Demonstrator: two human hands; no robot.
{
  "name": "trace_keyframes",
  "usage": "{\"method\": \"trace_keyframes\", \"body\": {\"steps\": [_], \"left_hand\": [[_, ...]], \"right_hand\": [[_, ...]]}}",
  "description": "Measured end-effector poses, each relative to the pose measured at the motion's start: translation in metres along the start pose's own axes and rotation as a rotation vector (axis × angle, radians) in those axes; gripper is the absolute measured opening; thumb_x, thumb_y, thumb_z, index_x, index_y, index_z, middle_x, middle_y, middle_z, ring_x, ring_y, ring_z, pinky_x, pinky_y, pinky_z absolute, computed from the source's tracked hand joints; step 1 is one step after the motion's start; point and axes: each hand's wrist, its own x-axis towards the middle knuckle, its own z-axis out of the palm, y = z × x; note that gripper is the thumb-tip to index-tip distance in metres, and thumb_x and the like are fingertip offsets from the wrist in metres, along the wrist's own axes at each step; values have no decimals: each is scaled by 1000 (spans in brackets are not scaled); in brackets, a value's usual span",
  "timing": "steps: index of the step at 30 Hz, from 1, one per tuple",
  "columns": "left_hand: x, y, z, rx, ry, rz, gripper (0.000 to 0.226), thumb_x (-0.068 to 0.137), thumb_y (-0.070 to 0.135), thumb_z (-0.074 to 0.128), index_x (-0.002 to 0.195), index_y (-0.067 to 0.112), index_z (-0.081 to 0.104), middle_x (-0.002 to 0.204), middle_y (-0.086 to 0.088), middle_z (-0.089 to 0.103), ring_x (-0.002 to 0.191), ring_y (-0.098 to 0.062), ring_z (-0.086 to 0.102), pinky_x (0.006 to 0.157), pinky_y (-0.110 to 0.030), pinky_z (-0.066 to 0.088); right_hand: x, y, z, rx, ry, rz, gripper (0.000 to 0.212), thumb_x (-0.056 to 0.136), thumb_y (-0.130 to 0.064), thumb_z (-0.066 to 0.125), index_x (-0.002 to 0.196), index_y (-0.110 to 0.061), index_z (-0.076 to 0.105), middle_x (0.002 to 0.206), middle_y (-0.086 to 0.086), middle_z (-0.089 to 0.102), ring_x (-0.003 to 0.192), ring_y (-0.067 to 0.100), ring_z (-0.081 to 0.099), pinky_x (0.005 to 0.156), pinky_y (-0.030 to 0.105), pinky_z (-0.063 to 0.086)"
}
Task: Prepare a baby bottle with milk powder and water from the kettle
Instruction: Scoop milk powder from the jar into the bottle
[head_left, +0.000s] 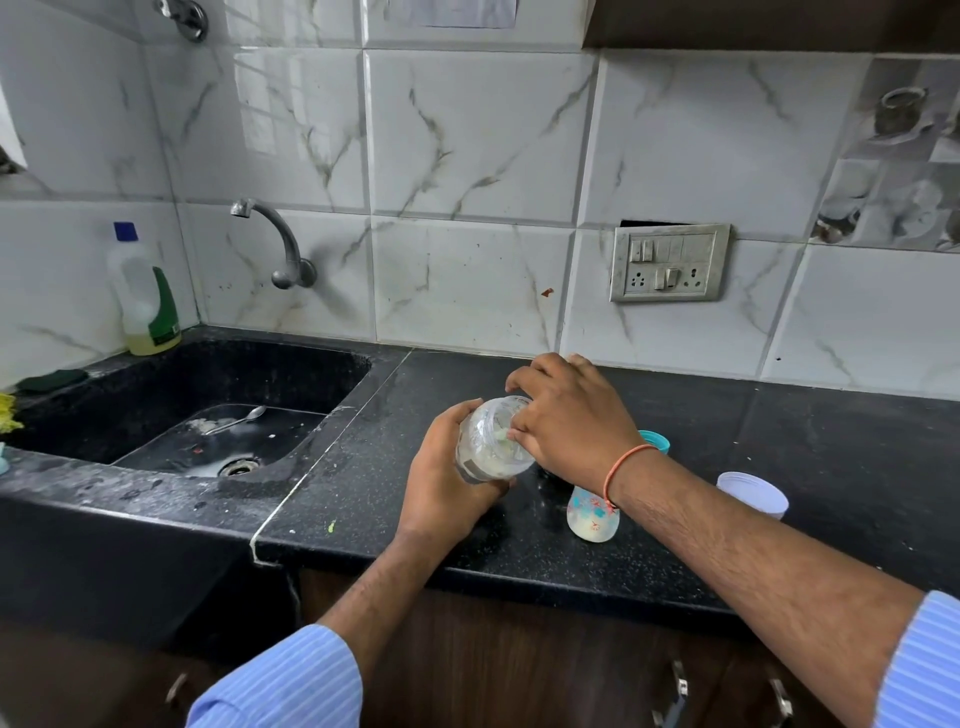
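Observation:
My left hand (447, 478) grips a clear plastic milk powder jar (488, 441), tilted with its open mouth toward the right. The fingers of my right hand (566, 415) reach into that mouth and pinch a small pale scoop (501, 434), seen dimly through the jar wall. The baby bottle (592, 517), frosted with red and blue prints, stands open on the black counter (779, 467) just below my right wrist. A teal bottle ring (655, 440) lies behind the wrist. No kettle is in view.
A white lid (753, 493) lies upside down on the counter to the right. The black sink (208, 415) at left holds a spoon (239, 418) under a wall tap (275, 244). A dish soap bottle (148, 296) stands at the sink's back corner. A socket plate (670, 262) is on the wall.

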Motion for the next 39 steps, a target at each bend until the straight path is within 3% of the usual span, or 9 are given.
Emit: {"method": "trace_keyframes", "body": {"steps": [6, 17, 20, 25, 27, 32, 39], "left_hand": [[0, -1, 0, 13, -6, 13, 93, 66, 16, 102, 145, 29, 55, 137, 17, 63, 128, -5, 61, 102, -20, 53], [1, -4, 1, 15, -49, 11, 93, 67, 20, 103, 146, 32, 55, 137, 18, 64, 128, -1, 61, 100, -11, 49], [2, -6, 2, -9, -54, -24, 94, 66, 23, 104, 147, 32, 56, 137, 18, 66, 127, 1, 62, 99, -11, 49], [2, -8, 3, -1, -70, -69, 98, 64, 35, 105, 149, 35, 56, 136, 21, 69, 124, 3, 64, 101, -13, 51], [2, -6, 3, 13, -81, -76, 99, 63, 37, 106, 149, 35, 56, 135, 22, 69, 123, 4, 64, 101, -12, 52], [2, -7, 4, 33, -93, -100, 97, 61, 35, 107, 143, 42, 56, 130, 24, 70, 117, 7, 65, 92, -7, 50], [3, -6, 2, 62, -138, -181, 95, 60, 34, 108, 136, 49, 52, 123, 32, 68, 110, 22, 59, 85, -2, 48]], "right_hand": [[-2, 0, -11, 82, -115, 43, 28, 98, -53, 65, 111, -36, 82, 141, -16, 55, 133, 18, 41, 118, 47, 32], [-1, 3, -10, 327, -232, 135, 23, 94, -52, 70, 102, -35, 84, 147, -18, 52, 136, 16, 39, 111, 48, 41], [1, 7, -3, 492, -209, 200, 19, 92, -49, 72, 93, -35, 85, 147, -19, 54, 136, 15, 39, 113, 48, 40], [4, 20, -2, 653, -155, 331, 17, 94, -44, 74, 93, -31, 86, 146, -13, 57, 138, 17, 42, 109, 30, 34], [5, 25, -1, 738, -116, 413, 14, 92, -41, 77, 91, -30, 86, 142, -13, 60, 133, 14, 50, 106, 28, 38], [2, 36, -5, 992, -44, 583, 17, 91, -32, 81, 86, -17, 86, 131, -10, 63, 119, 10, 61, 106, 39, 51], [-6, 57, -3, 1157, 6, 736, 24, 91, -28, 82, 97, -5, 82, 123, -5, 70, 102, 9, 66, 92, 34, 55]]}}
